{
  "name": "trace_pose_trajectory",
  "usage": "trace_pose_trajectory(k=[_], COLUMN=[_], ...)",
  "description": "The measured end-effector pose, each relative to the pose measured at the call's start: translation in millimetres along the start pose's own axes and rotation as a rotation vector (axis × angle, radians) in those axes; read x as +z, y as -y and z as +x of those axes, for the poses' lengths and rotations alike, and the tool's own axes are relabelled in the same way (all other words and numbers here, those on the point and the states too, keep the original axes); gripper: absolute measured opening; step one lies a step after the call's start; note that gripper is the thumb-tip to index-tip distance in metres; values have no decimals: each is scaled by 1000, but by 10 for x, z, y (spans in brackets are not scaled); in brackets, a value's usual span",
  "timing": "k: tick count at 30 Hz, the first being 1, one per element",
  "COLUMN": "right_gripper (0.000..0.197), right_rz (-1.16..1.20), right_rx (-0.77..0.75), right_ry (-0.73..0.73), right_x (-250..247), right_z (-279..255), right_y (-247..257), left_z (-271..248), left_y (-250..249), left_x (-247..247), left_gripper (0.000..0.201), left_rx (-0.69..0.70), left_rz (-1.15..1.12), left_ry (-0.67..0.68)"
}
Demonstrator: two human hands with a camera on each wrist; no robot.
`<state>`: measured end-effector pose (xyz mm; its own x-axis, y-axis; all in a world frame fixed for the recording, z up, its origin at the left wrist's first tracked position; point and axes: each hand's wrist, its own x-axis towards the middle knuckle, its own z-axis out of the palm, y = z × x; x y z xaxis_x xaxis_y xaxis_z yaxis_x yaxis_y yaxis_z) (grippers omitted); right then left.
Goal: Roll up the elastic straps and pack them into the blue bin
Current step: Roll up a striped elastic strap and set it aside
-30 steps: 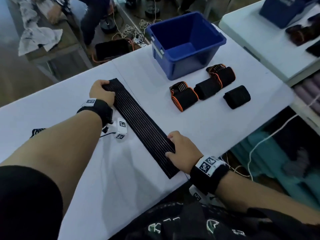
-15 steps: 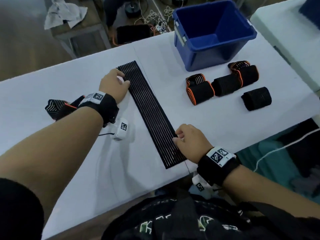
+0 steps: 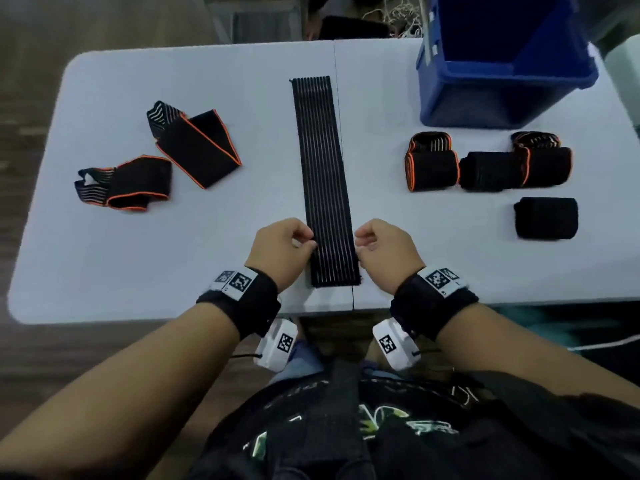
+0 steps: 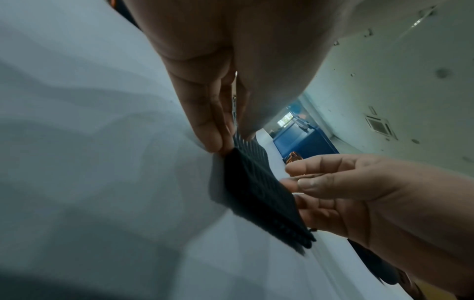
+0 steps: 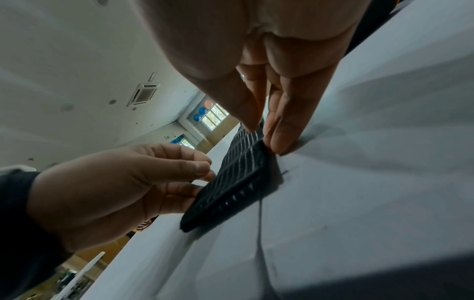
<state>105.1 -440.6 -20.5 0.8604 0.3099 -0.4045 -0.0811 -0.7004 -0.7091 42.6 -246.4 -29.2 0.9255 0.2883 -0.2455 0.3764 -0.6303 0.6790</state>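
A long black ribbed elastic strap (image 3: 322, 174) lies flat down the middle of the white table (image 3: 242, 81), running away from me. My left hand (image 3: 310, 242) pinches its near left edge, and my right hand (image 3: 358, 247) pinches the near right edge. In the left wrist view the left hand (image 4: 228, 144) nips the strap (image 4: 259, 188), whose near end is raised slightly off the table. The right wrist view shows the right hand (image 5: 264, 136) nipping the strap's (image 5: 231, 182) other edge. The blue bin (image 3: 485, 102) stands at the far right, and what shows of its inside is bare.
Several rolled straps lie right of the flat one: an orange-edged roll (image 3: 431, 164), a black roll (image 3: 491, 171), another orange-edged roll (image 3: 543, 161) and a plain black roll (image 3: 545, 218). Two folded, unrolled straps (image 3: 197, 143) (image 3: 124, 183) lie at the left.
My left hand has come from the strap's far end down to its near end, opposite the right hand. The head view has swung so the strap now points straight away.
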Motion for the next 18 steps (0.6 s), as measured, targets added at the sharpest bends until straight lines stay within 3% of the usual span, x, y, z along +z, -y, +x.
trace_pose_trajectory(k=[5, 9, 12, 18], right_gripper=[30, 63, 77, 65], right_rz=[-177, -414, -615, -691], right_rx=[-153, -290, -370, -466], right_ry=[62, 210, 241, 208], right_x=[-81, -98, -63, -16], right_z=[-126, -227, -258, -344], right_y=[-22, -61, -81, -187], left_z=[-243, -448, -509, -616], left_y=[-45, -10, -28, -16], left_x=[39, 85, 109, 169], left_gripper=[16, 41, 57, 38], left_rx=[68, 213, 231, 348], left_rz=[3, 160, 284, 370], left_ry=[-48, 68, 124, 76])
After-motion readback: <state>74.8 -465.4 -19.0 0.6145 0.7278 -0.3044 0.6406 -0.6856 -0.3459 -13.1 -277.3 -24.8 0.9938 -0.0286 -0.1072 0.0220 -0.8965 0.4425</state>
